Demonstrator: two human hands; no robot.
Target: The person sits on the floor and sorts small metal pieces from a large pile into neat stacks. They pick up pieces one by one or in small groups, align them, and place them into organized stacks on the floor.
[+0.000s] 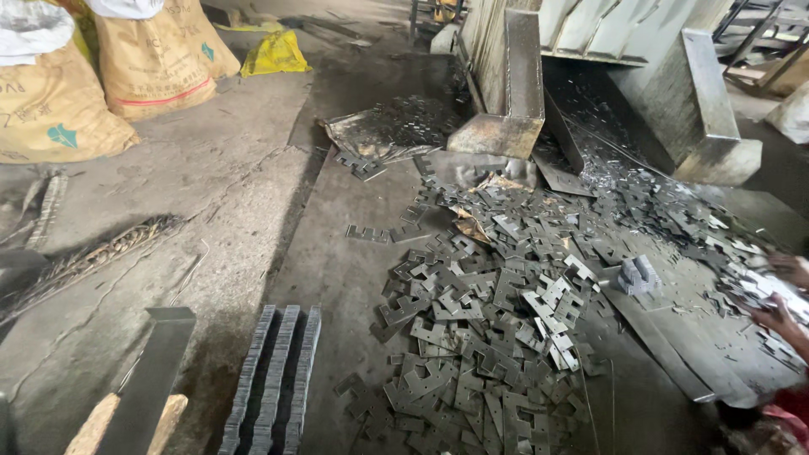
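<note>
**Hands at the edge of a heap of metal pieces**

Only the right edge shows hands: one hand (pixel 784 320) grasps a bunch of flat metal pieces (pixel 763 291); another hand (pixel 792 268) just above touches them, its grip unclear. Left of them, the heap of pieces (pixel 489 312) covers the floor (pixel 337 270); farther left stand stacked rows (pixel 274 379).

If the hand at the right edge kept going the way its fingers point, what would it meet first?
Probably the small stack of cut plates; the hand points left across scattered stamped metal pieces on the floor, though depth is unclear.
</note>
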